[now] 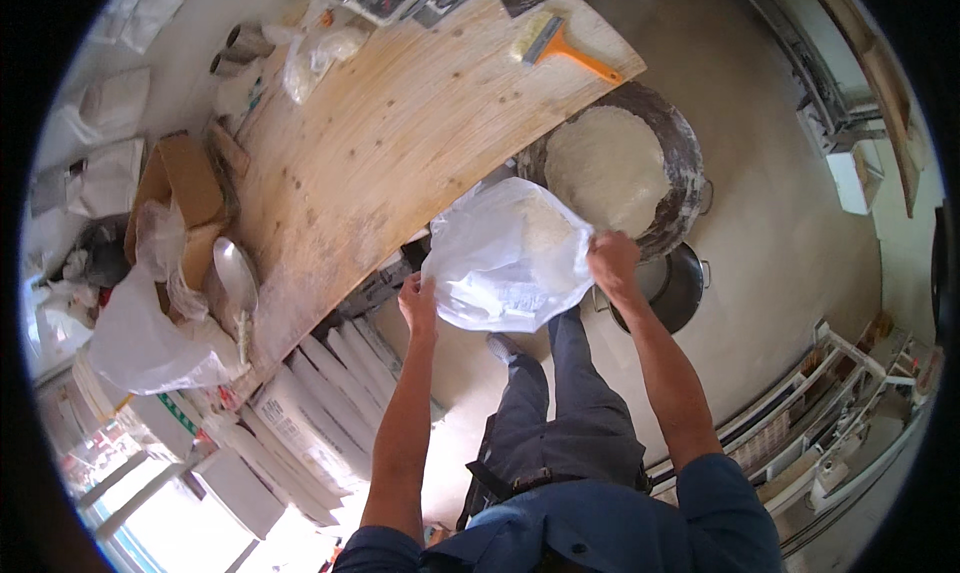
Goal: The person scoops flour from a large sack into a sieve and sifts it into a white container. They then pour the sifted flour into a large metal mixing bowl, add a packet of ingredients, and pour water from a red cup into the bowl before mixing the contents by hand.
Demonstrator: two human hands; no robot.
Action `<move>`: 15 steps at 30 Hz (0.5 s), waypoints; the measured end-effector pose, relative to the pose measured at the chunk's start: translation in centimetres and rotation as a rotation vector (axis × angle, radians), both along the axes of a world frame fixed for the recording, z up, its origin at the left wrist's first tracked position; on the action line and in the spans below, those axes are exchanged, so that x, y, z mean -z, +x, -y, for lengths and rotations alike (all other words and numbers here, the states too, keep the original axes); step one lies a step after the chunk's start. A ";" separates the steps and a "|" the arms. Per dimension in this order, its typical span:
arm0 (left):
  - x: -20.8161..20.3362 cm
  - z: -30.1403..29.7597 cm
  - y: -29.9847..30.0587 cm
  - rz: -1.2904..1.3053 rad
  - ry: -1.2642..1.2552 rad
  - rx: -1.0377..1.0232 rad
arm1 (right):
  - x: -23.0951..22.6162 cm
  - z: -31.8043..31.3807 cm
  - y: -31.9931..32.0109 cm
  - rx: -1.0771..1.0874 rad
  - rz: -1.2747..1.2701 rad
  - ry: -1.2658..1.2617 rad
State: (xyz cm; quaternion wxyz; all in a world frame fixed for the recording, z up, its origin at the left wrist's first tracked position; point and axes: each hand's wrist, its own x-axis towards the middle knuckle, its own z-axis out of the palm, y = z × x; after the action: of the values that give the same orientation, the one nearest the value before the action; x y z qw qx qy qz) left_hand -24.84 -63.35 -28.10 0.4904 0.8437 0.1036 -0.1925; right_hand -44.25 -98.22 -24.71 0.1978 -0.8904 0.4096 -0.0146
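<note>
Between my two hands hangs a white plastic bag, its mouth spread wide with some pale stuff inside. My left hand is closed on the bag's left edge. On the opposite edge, my right hand grips the rim in a fist. Just beyond the bag stands a large round tub with pale powder heaped in it. Close to my right hand, partly behind my forearm, is a smaller metal pot with side handles.
A wooden table carries a wide brush with an orange handle, a metal scoop, a cardboard box and plastic bags. Stacked sacks lean below it. Folded ladders lie at the right.
</note>
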 end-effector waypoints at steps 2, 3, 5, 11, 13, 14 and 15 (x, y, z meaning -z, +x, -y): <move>-0.4 -2.1 -0.9 0.146 0.117 0.047 | -0.8 -1.3 0.1 -0.231 -0.052 0.022; -0.5 -2.9 -0.8 0.160 0.176 0.048 | -1.2 -1.9 0.5 -0.355 -0.040 0.035; -1.5 -5.2 -2.0 0.215 0.149 -0.044 | -2.4 -2.8 1.0 -0.302 -0.004 -0.098; -6.6 -13.8 -5.2 0.172 0.064 -0.337 | -7.6 -9.9 3.9 -0.330 0.074 -0.110; -8.4 -17.7 -6.6 0.097 -0.115 -0.510 | -9.3 -13.6 4.7 -0.387 0.065 -0.098; -9.2 -19.8 -7.4 0.067 -0.205 -0.612 | -9.8 -15.3 5.8 -0.367 0.118 -0.093; -9.9 -22.0 -8.4 0.040 -0.299 -0.713 | -10.1 -17.3 6.9 -0.387 0.148 -0.087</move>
State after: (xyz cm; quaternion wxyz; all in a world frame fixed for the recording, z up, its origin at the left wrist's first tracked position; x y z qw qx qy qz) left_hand -33.23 -41.31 -18.22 0.6459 0.6776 0.3517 -0.0065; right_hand -37.35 -80.97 -14.65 0.1877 -0.9567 0.2144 -0.0597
